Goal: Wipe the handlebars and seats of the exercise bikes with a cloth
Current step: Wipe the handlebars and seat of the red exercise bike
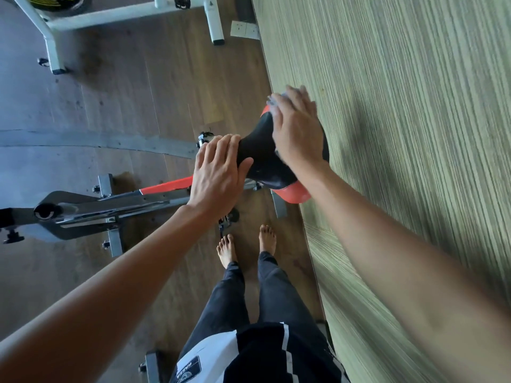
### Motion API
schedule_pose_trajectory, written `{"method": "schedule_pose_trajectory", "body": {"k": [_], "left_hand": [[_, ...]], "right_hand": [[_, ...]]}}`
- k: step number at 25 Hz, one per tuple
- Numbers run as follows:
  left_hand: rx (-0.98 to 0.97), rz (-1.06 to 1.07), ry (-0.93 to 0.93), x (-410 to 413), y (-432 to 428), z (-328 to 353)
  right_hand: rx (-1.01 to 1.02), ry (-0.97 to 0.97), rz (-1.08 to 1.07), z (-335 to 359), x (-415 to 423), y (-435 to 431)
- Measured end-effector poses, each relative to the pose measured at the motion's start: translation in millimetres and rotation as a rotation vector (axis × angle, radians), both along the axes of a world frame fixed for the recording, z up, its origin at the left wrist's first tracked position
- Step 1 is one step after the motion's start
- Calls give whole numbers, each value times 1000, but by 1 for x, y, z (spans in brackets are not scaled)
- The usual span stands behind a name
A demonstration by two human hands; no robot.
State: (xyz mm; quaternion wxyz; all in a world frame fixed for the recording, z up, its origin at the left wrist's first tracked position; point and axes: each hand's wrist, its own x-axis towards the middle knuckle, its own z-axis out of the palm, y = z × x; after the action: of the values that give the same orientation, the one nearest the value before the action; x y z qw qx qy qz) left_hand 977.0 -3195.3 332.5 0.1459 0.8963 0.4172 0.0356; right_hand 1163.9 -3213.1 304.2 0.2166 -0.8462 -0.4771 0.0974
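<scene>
A black seat (262, 153) with red edges tops the grey and red exercise bike (110, 205) in the middle of the head view. My left hand (218, 172) lies flat on the narrow nose of the seat, fingers straight. My right hand (296, 128) presses flat on the wide rear of the seat. A pale cloth (273, 102) shows only as a small edge at my right fingertips; the rest is hidden under the palm.
A green striped wall (401, 134) runs close along the right of the seat. A white bike frame (110, 20) stands at the top left on the wooden floor. My bare feet (246, 244) stand just below the seat, beside a pedal (228, 221).
</scene>
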Motion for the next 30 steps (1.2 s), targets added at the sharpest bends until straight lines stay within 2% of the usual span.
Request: {"method": "schedule_pose_trajectory", "body": {"k": [3, 7, 10, 17, 21, 26, 30], "left_hand": [[-6, 14, 35, 5, 0, 1], [-25, 7, 71, 6, 0, 0], [-33, -11, 79, 6, 0, 1], [-42, -23, 97, 7, 2, 2], [-34, -52, 83, 2, 0, 2], [-22, -45, 77, 2, -1, 0], [-3, -17, 68, 3, -6, 0]], "right_hand": [[40, 102, -94, -2, 15, -18], [108, 0, -236, -3, -17, -72], [72, -50, -275, -3, -59, -99], [32, -90, -148, -5, -21, -46], [-3, -150, -189, -2, -37, -62], [97, -66, -144, -3, -41, -73], [181, -30, 28, -6, -29, -82]]}}
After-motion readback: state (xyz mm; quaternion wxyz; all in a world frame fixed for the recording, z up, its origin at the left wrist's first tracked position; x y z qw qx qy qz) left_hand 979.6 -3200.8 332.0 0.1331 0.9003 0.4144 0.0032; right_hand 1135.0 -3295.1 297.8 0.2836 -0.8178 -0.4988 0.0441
